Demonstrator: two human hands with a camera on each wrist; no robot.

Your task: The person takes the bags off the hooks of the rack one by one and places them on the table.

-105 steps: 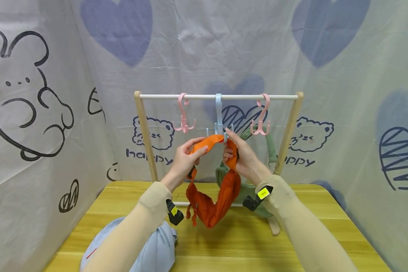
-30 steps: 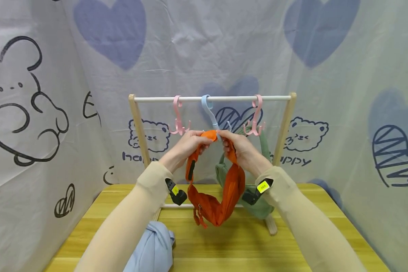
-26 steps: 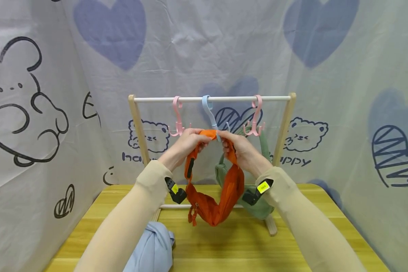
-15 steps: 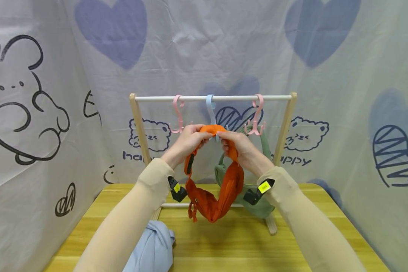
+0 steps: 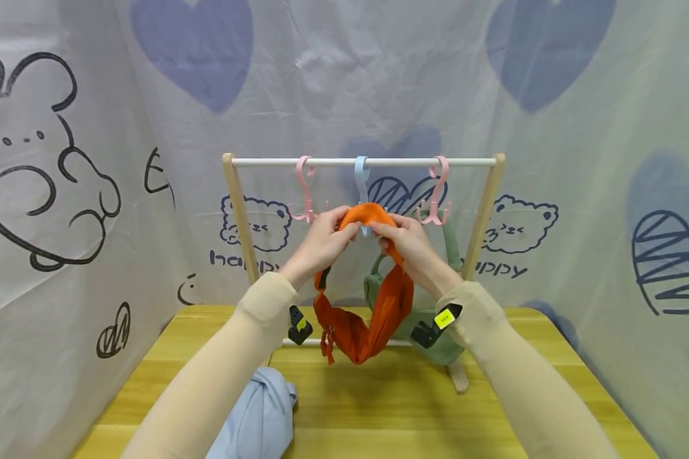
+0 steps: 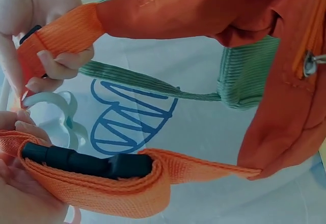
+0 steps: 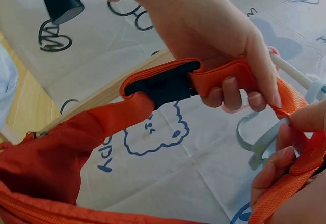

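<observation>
An orange waist bag [image 5: 373, 325] hangs V-shaped below both hands, its webbing strap [image 5: 367, 213] arched over the prongs of a light blue hook [image 5: 360, 175]. My left hand [image 5: 323, 241] pinches the strap left of the hook, thumb in front. On the right, my right hand [image 5: 411, 245] grips the other side of that arch. Close to the left hand, the left wrist view shows a black buckle [image 6: 86, 160] on the folded strap. Pale prongs of the hook [image 7: 262, 142] curve under the strap between the hands in the right wrist view.
A white rail [image 5: 264, 162] on wooden posts carries pink hooks [image 5: 306, 191] either side of the blue one. A green corduroy bag [image 5: 436, 338] hangs behind at the right. A pale blue cloth item [image 5: 258, 414] lies on the wooden table [image 5: 367, 421], front left.
The strap has moved from beside the blue hook's prongs to over them, rising slightly. The hook, tilted a second ago, hangs straighter. Both hands keep their hold, with fingers shifted along the strap.
</observation>
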